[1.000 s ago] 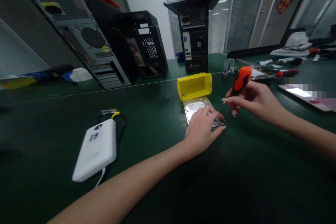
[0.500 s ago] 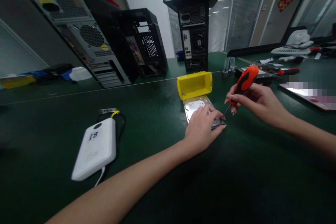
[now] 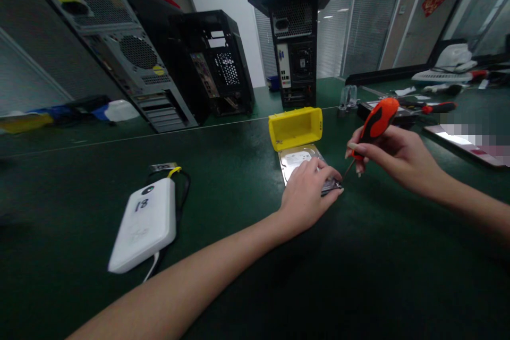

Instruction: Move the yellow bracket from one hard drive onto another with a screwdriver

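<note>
A silver hard drive (image 3: 290, 161) lies on the green table, its far edge by a yellow bin (image 3: 297, 130) tipped on its side. My left hand (image 3: 306, 191) grips the drive's near right corner, fingers over the top and thumb along the edge; it covers much of the drive. In my right hand (image 3: 392, 151) is a red and black screwdriver (image 3: 377, 119), handle up and tilted to the right. Its thin shaft points down at the drive's right edge, close to my left fingertips. I cannot tell whether the tip touches a screw. A few tiny bits lie in the bin.
A white power bank (image 3: 145, 223) with a cable lies at the left. Computer cases (image 3: 155, 58) stand along the back, one more (image 3: 295, 53) behind the bin. Right of them are a clear plastic holder (image 3: 349, 98), red-handled pliers (image 3: 438, 108) and a flat, pale device (image 3: 458, 141).
My right hand and the screwdriver have shifted slightly to the right, the tip moving a little away from my left fingers. My left hand stays on the hard drive.
</note>
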Action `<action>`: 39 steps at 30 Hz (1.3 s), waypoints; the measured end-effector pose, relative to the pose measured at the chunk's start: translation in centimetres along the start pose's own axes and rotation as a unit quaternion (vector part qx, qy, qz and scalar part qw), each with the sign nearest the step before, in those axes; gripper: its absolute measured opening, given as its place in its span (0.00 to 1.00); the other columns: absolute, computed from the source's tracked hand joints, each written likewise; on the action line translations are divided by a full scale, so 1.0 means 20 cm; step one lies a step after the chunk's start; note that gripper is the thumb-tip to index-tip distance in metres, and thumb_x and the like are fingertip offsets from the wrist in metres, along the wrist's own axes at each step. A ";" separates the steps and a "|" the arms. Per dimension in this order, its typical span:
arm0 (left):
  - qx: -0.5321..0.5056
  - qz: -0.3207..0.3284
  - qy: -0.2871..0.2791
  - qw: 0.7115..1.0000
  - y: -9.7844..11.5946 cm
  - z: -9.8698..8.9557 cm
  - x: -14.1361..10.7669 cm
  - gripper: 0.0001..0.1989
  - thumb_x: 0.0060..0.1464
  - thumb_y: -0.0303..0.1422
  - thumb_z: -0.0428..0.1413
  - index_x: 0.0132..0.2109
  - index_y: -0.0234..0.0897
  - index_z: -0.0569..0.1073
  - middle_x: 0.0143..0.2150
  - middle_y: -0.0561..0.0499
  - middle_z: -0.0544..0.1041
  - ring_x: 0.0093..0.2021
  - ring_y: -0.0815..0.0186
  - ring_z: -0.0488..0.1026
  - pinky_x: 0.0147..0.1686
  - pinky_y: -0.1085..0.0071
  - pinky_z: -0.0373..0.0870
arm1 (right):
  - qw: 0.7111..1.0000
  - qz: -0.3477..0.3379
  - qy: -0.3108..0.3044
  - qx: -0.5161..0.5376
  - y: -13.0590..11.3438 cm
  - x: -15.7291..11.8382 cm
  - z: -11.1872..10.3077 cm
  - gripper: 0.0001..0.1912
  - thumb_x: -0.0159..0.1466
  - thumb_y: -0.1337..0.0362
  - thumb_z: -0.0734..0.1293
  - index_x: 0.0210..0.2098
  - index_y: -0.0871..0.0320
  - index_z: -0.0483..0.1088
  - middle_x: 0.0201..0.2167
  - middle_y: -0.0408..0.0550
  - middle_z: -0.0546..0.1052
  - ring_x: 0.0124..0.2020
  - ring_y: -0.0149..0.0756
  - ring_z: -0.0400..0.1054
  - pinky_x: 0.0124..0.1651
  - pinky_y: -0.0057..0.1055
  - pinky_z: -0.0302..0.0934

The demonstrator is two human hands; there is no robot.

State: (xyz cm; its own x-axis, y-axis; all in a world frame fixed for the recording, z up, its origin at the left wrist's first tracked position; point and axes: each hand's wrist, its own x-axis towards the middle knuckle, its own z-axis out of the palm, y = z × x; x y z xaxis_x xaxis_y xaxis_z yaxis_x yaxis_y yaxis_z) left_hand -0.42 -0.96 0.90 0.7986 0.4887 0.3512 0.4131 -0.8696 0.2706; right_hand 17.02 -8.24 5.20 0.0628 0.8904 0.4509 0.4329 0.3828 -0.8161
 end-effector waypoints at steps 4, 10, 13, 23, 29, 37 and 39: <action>0.001 0.001 0.001 1.000 0.00 0.00 0.00 0.10 0.55 0.37 0.54 0.44 0.41 0.70 0.44 0.50 0.67 0.45 0.62 0.64 0.42 0.65 0.64 | 1.000 -0.012 0.006 0.007 0.01 0.00 0.01 0.08 0.60 0.61 0.65 0.37 0.57 0.68 0.32 0.44 0.74 0.25 0.29 0.69 0.30 0.30 0.68; 0.001 -0.002 0.004 1.000 0.00 0.00 0.00 0.10 0.55 0.37 0.54 0.44 0.42 0.70 0.44 0.50 0.67 0.45 0.61 0.64 0.43 0.64 0.63 | 1.000 -0.014 0.006 -0.001 0.00 0.00 0.01 0.08 0.60 0.62 0.64 0.38 0.57 0.67 0.32 0.45 0.74 0.25 0.30 0.69 0.30 0.30 0.68; 0.003 -0.003 0.005 1.000 0.00 0.00 0.00 0.10 0.54 0.37 0.54 0.44 0.42 0.70 0.44 0.50 0.67 0.45 0.62 0.64 0.42 0.64 0.63 | 1.000 -0.012 0.007 0.000 0.00 0.00 0.00 0.08 0.60 0.62 0.65 0.39 0.57 0.68 0.32 0.45 0.74 0.25 0.31 0.69 0.30 0.31 0.68; 0.004 -0.006 0.001 1.000 0.00 0.00 0.00 0.11 0.54 0.37 0.54 0.44 0.42 0.70 0.45 0.50 0.67 0.45 0.61 0.64 0.42 0.64 0.64 | 1.000 -0.006 0.001 0.002 0.04 0.02 0.01 0.10 0.58 0.61 0.67 0.38 0.58 0.68 0.31 0.45 0.74 0.25 0.31 0.69 0.29 0.32 0.66; 0.007 -0.004 0.006 1.000 0.00 0.01 0.00 0.11 0.54 0.37 0.54 0.44 0.41 0.70 0.45 0.50 0.67 0.45 0.61 0.64 0.43 0.63 0.64 | 1.000 -0.010 0.001 -0.011 0.03 0.05 0.02 0.12 0.57 0.59 0.68 0.38 0.58 0.67 0.30 0.46 0.74 0.23 0.30 0.67 0.26 0.30 0.65; 0.005 -0.007 0.004 1.000 0.00 0.00 0.00 0.10 0.54 0.37 0.55 0.44 0.42 0.70 0.44 0.50 0.67 0.45 0.61 0.64 0.43 0.63 0.64 | 0.999 -0.007 -0.029 0.027 0.04 0.05 0.04 0.12 0.60 0.57 0.65 0.38 0.58 0.63 0.26 0.41 0.69 0.21 0.26 0.64 0.23 0.27 0.62; 0.008 -0.006 0.007 1.000 0.00 0.00 0.00 0.10 0.54 0.37 0.55 0.44 0.41 0.70 0.44 0.50 0.67 0.45 0.61 0.64 0.43 0.63 0.64 | 0.998 -0.009 -0.048 0.032 0.03 0.04 0.04 0.13 0.62 0.57 0.62 0.42 0.58 0.62 0.28 0.41 0.67 0.23 0.26 0.63 0.25 0.27 0.62</action>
State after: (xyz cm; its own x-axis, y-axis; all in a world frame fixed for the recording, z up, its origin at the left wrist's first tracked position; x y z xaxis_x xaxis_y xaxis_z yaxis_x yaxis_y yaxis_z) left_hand -0.33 -0.96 0.86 0.7873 0.4998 0.3611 0.4298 -0.8648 0.2597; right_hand 16.67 -7.02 4.74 -0.0329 0.9015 0.4315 0.3746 0.4114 -0.8309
